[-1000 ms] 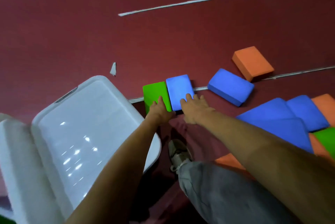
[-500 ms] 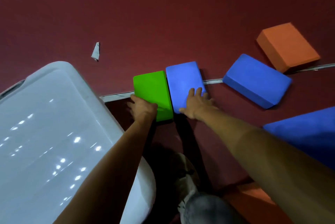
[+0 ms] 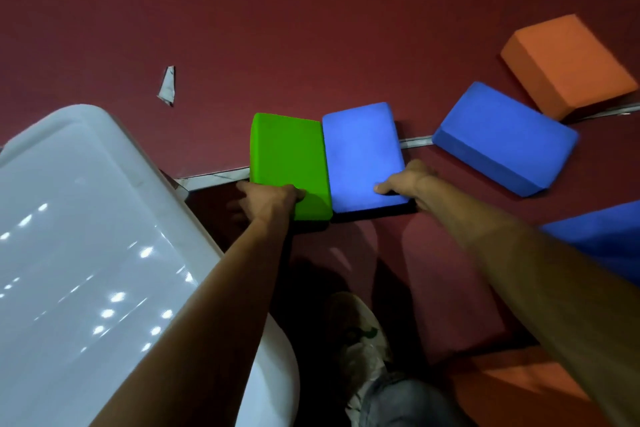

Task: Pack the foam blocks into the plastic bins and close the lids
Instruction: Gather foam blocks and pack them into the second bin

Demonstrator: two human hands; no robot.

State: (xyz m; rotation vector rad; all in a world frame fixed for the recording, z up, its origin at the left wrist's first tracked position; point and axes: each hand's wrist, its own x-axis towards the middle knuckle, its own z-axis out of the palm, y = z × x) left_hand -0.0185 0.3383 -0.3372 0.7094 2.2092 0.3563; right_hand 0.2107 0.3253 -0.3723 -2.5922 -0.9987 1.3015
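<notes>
Green foam block [image 3: 289, 163] and blue foam block [image 3: 363, 156] lie side by side on the dark red floor [image 3: 311, 28], their long edges touching, across a pale tape line [image 3: 214, 177]. A left hand [image 3: 266, 200] grips the near edge of the green one, thumb laid on its top face and fingers curled round the near left corner. A right hand [image 3: 407, 181] holds the near right corner of the blue one the same way, thumb on top, with the other fingers wrapped out of sight round the side. A dark shadow sits under the near edges of both blocks; whether they are off the floor there I cannot tell. To the left, just beside the left forearm, the glossy surface of a white plastic bin [image 3: 86, 253] fills the lower corner and reflects small lights. Right of the held pair, apart from them, a second blue block [image 3: 502, 139] lies tilted, and an orange block [image 3: 568, 63] lies beyond it. Another blue shape [image 3: 602, 236] shows at the right edge and an orange one [image 3: 519, 388] low down. A scrap of tape [image 3: 167, 85] lies on the floor, and a pale shoe [image 3: 360, 326] shows between the arms.
</notes>
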